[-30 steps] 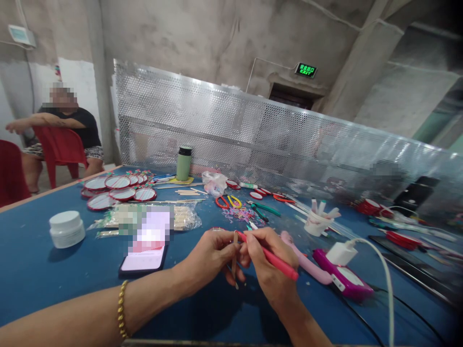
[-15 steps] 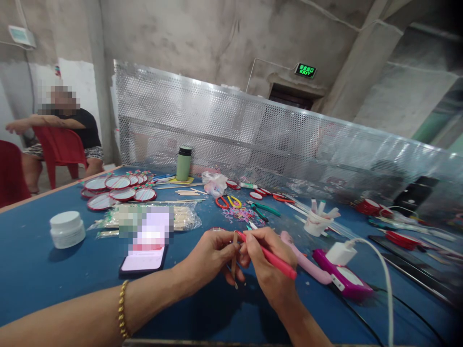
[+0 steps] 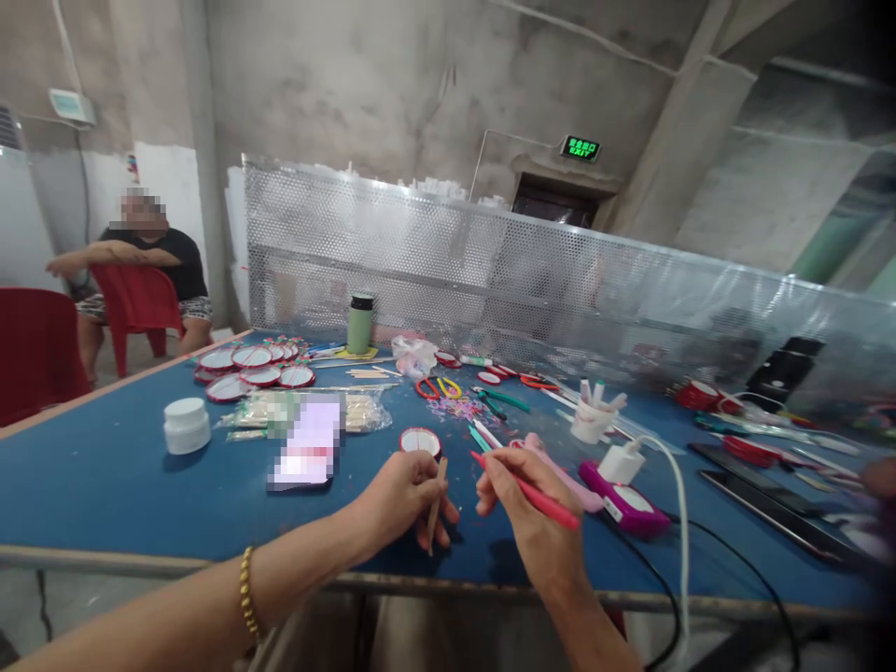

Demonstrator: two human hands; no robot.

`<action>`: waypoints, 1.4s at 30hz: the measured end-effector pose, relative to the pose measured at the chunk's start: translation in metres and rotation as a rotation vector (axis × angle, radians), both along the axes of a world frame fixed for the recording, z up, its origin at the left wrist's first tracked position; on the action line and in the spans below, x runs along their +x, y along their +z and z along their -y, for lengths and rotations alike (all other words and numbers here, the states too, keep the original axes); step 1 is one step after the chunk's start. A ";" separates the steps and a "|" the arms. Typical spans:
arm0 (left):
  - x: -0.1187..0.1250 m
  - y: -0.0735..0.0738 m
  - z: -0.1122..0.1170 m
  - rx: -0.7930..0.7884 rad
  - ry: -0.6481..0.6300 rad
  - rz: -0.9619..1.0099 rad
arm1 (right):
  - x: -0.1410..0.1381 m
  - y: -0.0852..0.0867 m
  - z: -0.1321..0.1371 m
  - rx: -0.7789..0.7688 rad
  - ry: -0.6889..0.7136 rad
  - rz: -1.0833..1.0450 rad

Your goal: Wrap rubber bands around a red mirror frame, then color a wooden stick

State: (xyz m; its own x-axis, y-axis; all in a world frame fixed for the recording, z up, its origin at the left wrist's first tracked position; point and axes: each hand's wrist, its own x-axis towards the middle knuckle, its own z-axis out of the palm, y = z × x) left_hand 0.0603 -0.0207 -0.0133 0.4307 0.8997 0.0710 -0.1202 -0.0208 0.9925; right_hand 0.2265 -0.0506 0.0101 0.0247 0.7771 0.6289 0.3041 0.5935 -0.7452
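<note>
My left hand is closed round a thin wooden stick that stands nearly upright near the blue table's front edge. My right hand pinches a red pen-like tool, tip pointing left towards the stick, a small gap between them. Just beyond my hands a small round red-rimmed disc lies flat on the table.
A phone, a white jar, a bag of wooden sticks, several red-rimmed discs, scissors, a green bottle, a purple device with charger lie about. A perforated metal screen backs the table. A person sits at left.
The view has pulled back and the table's front edge shows. My hands have drawn slightly apart; the tool's tip has left the stick. The round disc has come into view beyond them.
</note>
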 end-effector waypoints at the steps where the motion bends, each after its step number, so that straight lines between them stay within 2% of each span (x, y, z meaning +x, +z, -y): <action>1: 0.001 -0.002 0.004 -0.003 0.043 -0.008 | 0.003 -0.004 0.003 -0.018 -0.003 -0.020; 5: 0.002 -0.006 0.015 0.020 0.181 -0.015 | 0.003 -0.017 0.008 -0.026 0.021 -0.087; 10: 0.000 -0.006 0.022 0.092 0.226 0.031 | -0.017 -0.017 0.006 0.036 0.069 -0.063; 14: -0.004 -0.008 0.026 0.132 0.183 0.033 | -0.028 -0.018 0.005 0.055 0.071 -0.077; 18: -0.005 -0.007 0.028 0.126 0.154 0.041 | -0.027 -0.023 0.005 0.085 0.024 -0.100; 34: -0.006 -0.002 0.031 0.204 0.033 0.059 | -0.024 -0.031 0.005 0.110 0.090 -0.079; 42: -0.007 0.001 0.034 0.238 0.039 0.042 | -0.024 -0.031 0.006 0.120 0.083 -0.065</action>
